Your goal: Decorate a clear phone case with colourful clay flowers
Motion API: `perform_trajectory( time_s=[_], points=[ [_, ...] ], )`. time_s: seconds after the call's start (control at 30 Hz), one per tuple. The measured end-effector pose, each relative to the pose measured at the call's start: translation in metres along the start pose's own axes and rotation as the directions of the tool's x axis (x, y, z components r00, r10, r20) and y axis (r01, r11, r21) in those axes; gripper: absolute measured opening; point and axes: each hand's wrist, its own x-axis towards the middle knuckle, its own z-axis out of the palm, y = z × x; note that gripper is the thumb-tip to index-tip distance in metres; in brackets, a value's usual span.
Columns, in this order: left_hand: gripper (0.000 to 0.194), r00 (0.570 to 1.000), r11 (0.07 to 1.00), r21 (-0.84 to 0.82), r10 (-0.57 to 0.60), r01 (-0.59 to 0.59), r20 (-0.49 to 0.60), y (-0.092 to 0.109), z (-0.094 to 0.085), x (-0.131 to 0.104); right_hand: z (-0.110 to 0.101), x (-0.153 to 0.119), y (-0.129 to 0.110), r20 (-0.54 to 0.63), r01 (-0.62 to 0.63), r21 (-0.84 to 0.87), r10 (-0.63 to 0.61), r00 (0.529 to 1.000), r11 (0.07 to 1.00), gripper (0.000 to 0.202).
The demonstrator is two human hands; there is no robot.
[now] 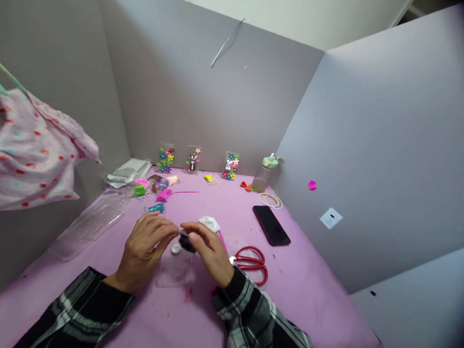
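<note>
In the head view my left hand (145, 245) and my right hand (210, 247) meet over the middle of the table, fingertips almost touching. A black lump of what looks like modelling clay (187, 243) is pinched in my right fingers, which partly cover it. My left thumb and fingers are closed together beside its upper end; what they grip is too small to tell. Just under the hands are a small white disc (176, 249) and a clear plastic square (174, 275). Behind my right hand sit a white clay packet (209, 223) and a thin pink stick (222, 241).
Red-handled scissors (265, 267) and a dark phone (271, 225) lie to the right. A bottle (261, 178) and decorated cards (193, 159) stand along the back wall. Coloured clay packets (163, 195) and a clear plastic tray (90, 226) are left. Pink spotted cloth (38, 146) hangs upper left.
</note>
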Motion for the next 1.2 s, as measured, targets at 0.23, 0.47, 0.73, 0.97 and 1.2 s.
perform_trajectory(
  time_s=[0.23,0.47,0.73,0.97,1.2],
  points=[
    [0.01,0.984,0.955,-0.238,-0.17,0.179,0.06,0.007,0.005,-0.005,0.002,-0.001,0.005,-0.075,0.0,0.037,0.003,0.997,0.999,0.018],
    [0.005,0.942,0.899,-0.285,-0.305,0.334,0.141,0.012,0.005,-0.004,0.004,-0.005,0.002,-0.148,0.105,-0.182,-0.132,0.98,0.978,0.01],
    [0.012,0.878,0.817,-0.37,-0.311,0.442,0.363,0.014,-0.006,0.004,-0.006,-0.002,-0.003,-0.071,0.103,-0.188,-0.118,0.99,0.977,0.013],
    [0.012,0.806,0.685,-0.456,-0.354,0.569,0.474,0.01,-0.016,0.008,-0.017,0.003,-0.005,-0.075,-0.069,0.029,0.071,0.995,0.997,0.021],
    [0.009,0.919,0.883,-0.263,-0.35,0.388,0.181,0.007,-0.002,-0.002,-0.011,0.0,-0.001,0.19,-0.318,0.343,0.266,0.945,0.884,0.048]
  ],
)
